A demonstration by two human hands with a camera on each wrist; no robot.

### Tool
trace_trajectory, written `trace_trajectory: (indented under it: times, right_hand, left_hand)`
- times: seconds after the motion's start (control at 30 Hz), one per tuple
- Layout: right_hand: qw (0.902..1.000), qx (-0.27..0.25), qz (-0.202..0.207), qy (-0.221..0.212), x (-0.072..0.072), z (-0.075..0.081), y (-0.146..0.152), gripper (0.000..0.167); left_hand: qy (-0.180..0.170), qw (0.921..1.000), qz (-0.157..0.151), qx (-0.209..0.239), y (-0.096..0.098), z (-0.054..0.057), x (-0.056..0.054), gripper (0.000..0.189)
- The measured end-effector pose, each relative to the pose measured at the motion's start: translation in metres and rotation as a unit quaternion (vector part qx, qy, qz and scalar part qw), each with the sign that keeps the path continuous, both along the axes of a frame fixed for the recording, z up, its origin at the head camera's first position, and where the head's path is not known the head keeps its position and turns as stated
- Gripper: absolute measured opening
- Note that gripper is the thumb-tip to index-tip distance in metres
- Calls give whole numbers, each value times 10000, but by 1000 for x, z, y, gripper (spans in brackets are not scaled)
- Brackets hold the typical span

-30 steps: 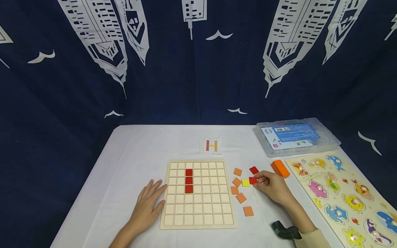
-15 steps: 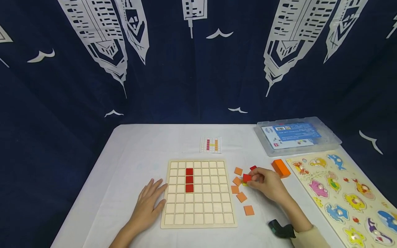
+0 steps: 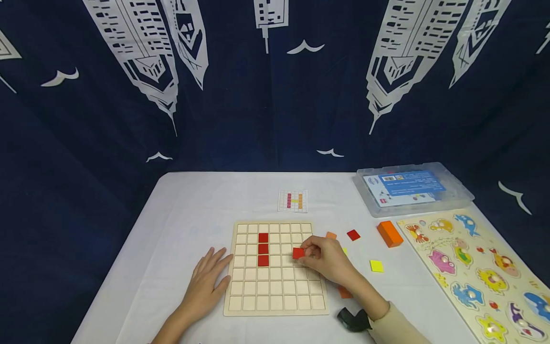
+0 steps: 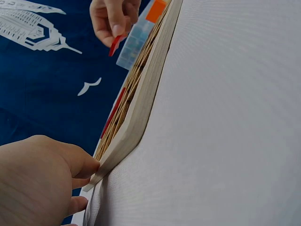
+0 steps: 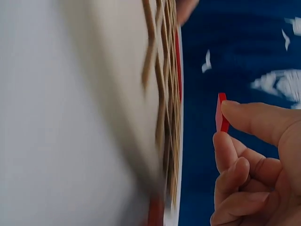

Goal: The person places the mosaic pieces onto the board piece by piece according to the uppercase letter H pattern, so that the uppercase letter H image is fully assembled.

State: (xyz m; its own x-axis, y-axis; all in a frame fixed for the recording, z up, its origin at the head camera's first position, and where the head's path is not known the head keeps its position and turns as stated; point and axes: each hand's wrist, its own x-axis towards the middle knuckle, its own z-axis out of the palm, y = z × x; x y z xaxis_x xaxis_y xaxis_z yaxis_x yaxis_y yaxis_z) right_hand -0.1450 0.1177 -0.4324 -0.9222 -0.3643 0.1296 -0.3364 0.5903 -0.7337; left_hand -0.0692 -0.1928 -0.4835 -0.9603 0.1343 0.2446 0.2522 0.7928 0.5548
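Note:
Between thumb and fingers my right hand (image 3: 328,258) pinches a red square tile (image 3: 298,253), held over the right part of a wooden grid board (image 3: 275,311). The right wrist view shows that same red tile (image 5: 221,113) gripped by its edges, above the board's surface. Three red tiles (image 3: 263,248) lie in a column in the board's cells, left of the middle. My left hand (image 3: 204,286) rests flat with fingers spread, its fingertips at the board's left edge. In the left wrist view the left hand (image 4: 44,181) touches the board's corner.
Right of the board lie a red tile (image 3: 354,235), a yellow tile (image 3: 376,266) and orange tiles (image 3: 345,292), partly hidden by the right arm. A pattern card (image 3: 292,201) sits behind the board. An orange block (image 3: 389,233), plastic case (image 3: 412,191) and animal puzzle (image 3: 468,267) stand at right.
My right hand has picked up the red tile from the loose pile and carried it left over the board. A yellow tile its arm had hidden now shows. My left hand has stayed put.

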Motion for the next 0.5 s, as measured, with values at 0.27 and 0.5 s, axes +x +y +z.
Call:
trace_trajectory:
  times: [0.27, 0.5]
  right_hand:
    - [9975, 178, 673, 71, 11, -5, -41, 17]
    - [9945, 441, 949, 102, 16, -9, -64, 18]
  left_hand:
    - [-45, 10000, -17, -11, -1, 0, 0, 49]
    - [-91, 10000, -14, 15, 0, 1, 0, 49]
